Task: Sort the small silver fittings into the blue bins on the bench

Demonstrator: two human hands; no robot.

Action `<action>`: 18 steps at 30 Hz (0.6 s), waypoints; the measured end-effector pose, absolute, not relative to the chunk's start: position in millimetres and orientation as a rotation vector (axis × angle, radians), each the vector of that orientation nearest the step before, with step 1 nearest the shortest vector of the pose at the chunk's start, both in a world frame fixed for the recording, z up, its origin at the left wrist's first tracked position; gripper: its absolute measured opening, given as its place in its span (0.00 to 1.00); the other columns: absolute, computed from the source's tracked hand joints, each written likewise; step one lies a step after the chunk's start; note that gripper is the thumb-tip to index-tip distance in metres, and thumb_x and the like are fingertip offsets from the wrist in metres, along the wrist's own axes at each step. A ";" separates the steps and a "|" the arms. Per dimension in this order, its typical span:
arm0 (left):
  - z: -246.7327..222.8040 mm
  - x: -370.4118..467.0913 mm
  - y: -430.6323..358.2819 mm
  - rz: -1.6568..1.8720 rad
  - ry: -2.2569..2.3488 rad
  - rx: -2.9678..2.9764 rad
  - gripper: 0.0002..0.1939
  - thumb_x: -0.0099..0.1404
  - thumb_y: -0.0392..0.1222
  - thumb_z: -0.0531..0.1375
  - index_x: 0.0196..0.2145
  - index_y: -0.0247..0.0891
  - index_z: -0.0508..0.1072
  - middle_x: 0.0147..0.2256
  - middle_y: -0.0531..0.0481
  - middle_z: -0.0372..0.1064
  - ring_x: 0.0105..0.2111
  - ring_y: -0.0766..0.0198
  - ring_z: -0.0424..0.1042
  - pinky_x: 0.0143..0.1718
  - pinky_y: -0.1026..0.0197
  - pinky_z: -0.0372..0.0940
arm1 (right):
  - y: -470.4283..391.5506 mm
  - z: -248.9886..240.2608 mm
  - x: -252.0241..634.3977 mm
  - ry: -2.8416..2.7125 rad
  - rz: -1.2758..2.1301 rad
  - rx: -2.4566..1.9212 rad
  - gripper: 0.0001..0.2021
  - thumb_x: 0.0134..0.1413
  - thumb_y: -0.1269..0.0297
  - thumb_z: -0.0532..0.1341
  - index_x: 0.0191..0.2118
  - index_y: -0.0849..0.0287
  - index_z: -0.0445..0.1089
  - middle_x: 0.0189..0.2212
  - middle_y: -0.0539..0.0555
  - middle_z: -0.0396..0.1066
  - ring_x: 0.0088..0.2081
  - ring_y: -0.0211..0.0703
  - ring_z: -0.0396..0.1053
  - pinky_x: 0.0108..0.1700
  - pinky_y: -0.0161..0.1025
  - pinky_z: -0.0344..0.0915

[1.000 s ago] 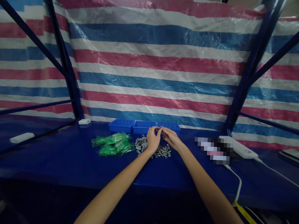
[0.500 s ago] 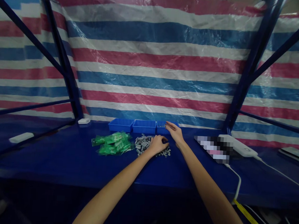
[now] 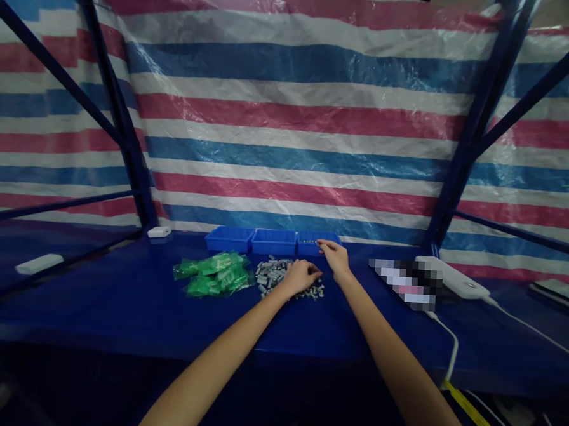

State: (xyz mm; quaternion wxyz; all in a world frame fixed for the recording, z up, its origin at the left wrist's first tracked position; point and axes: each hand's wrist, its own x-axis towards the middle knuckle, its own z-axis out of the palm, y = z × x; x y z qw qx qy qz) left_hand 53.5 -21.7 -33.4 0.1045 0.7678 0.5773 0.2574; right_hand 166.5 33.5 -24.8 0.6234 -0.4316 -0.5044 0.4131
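A pile of small grey metal parts [image 3: 270,272] lies on the blue table in front of me. My left hand [image 3: 301,276] rests over its right side, thumb and fingers drawn together; what they grip, if anything, is too small to make out. Just in front of the right blue bin [image 3: 306,248] is my right hand [image 3: 335,256], its fingertips pinched at the bin's near edge. Anything between those fingertips cannot be made out. Some small shiny pieces show inside that bin.
Two more blue bins, the middle bin [image 3: 274,243] and the left bin [image 3: 229,240], stand in the same row. Green plastic bags [image 3: 217,274] lie left of the pile. On the right are a blurred phone [image 3: 403,284], a white power bank [image 3: 453,277] and cables. Striped sheeting [image 3: 298,131] hangs behind.
My right hand has come down slightly from the right bin, and its fingers have gone from extended to pinched. My left hand stays over the pile, its fingers shifted slightly.
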 end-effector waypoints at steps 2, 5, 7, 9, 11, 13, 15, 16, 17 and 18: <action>-32.0 52.3 -21.6 0.738 1.701 2.248 0.14 0.58 0.45 0.55 0.36 0.41 0.77 0.36 0.48 0.76 0.38 0.59 0.71 0.41 0.60 0.62 | 33.4 -25.4 165.4 -1.158 0.941 -0.980 0.08 0.40 0.71 0.58 0.27 0.60 0.75 0.28 0.51 0.76 0.34 0.42 0.73 0.38 0.36 0.69; -28.6 52.8 -24.5 0.703 1.762 2.233 0.13 0.55 0.43 0.56 0.35 0.41 0.78 0.36 0.50 0.76 0.40 0.58 0.71 0.44 0.59 0.61 | 32.9 -26.1 164.7 -1.170 0.933 -0.982 0.09 0.39 0.71 0.58 0.28 0.60 0.75 0.28 0.51 0.76 0.33 0.41 0.73 0.37 0.35 0.69; -26.3 53.9 -27.4 0.672 1.820 2.220 0.13 0.53 0.44 0.58 0.35 0.42 0.78 0.37 0.50 0.75 0.42 0.56 0.70 0.47 0.56 0.59 | 32.2 -26.1 164.9 -1.174 0.931 -0.993 0.10 0.39 0.71 0.57 0.28 0.60 0.76 0.28 0.51 0.76 0.33 0.41 0.73 0.36 0.35 0.69; -24.8 54.7 -29.6 0.655 1.858 2.206 0.14 0.52 0.44 0.58 0.35 0.43 0.78 0.37 0.50 0.75 0.42 0.55 0.69 0.48 0.54 0.58 | 31.3 -25.7 165.1 -1.176 0.927 -1.001 0.10 0.39 0.71 0.57 0.28 0.60 0.76 0.28 0.51 0.76 0.33 0.41 0.73 0.36 0.35 0.69; -24.3 54.6 -30.1 0.657 1.882 2.187 0.13 0.52 0.44 0.58 0.35 0.43 0.78 0.37 0.50 0.75 0.42 0.55 0.69 0.49 0.54 0.57 | 30.5 -25.5 165.1 -1.179 0.927 -1.005 0.10 0.39 0.71 0.57 0.28 0.60 0.76 0.28 0.52 0.76 0.33 0.41 0.73 0.36 0.35 0.69; -24.6 53.8 -29.6 0.670 1.908 2.164 0.13 0.52 0.44 0.58 0.35 0.43 0.78 0.37 0.50 0.75 0.42 0.56 0.70 0.48 0.55 0.58 | 30.1 -25.6 164.8 -1.188 0.923 -1.004 0.10 0.39 0.71 0.57 0.28 0.60 0.76 0.28 0.52 0.76 0.33 0.42 0.73 0.37 0.35 0.69; -25.3 52.6 -28.5 0.698 1.919 2.143 0.13 0.51 0.43 0.59 0.35 0.43 0.77 0.36 0.50 0.75 0.41 0.57 0.70 0.47 0.56 0.58 | 29.7 -26.1 164.4 -1.199 0.919 -1.006 0.10 0.40 0.71 0.57 0.28 0.60 0.76 0.29 0.52 0.76 0.33 0.42 0.73 0.37 0.36 0.69; -25.8 52.0 -27.8 0.717 1.912 2.134 0.13 0.51 0.43 0.59 0.35 0.42 0.77 0.36 0.50 0.75 0.41 0.57 0.70 0.47 0.57 0.59 | 29.5 -26.4 164.2 -1.205 0.918 -1.010 0.10 0.40 0.71 0.57 0.28 0.60 0.76 0.29 0.52 0.76 0.33 0.41 0.73 0.37 0.36 0.69; -26.4 51.3 -27.0 0.738 1.899 2.124 0.12 0.51 0.42 0.59 0.34 0.42 0.77 0.35 0.51 0.76 0.40 0.58 0.71 0.46 0.58 0.59 | 29.3 -26.6 164.0 -1.211 0.917 -1.016 0.10 0.40 0.70 0.57 0.29 0.60 0.76 0.29 0.52 0.76 0.32 0.41 0.73 0.37 0.36 0.69; -27.1 50.6 -26.0 0.757 1.882 2.113 0.11 0.51 0.42 0.59 0.34 0.42 0.77 0.34 0.51 0.76 0.40 0.59 0.71 0.45 0.59 0.60 | 29.1 -26.7 163.8 -1.218 0.917 -1.022 0.10 0.40 0.71 0.57 0.29 0.60 0.76 0.29 0.52 0.76 0.32 0.41 0.72 0.37 0.36 0.69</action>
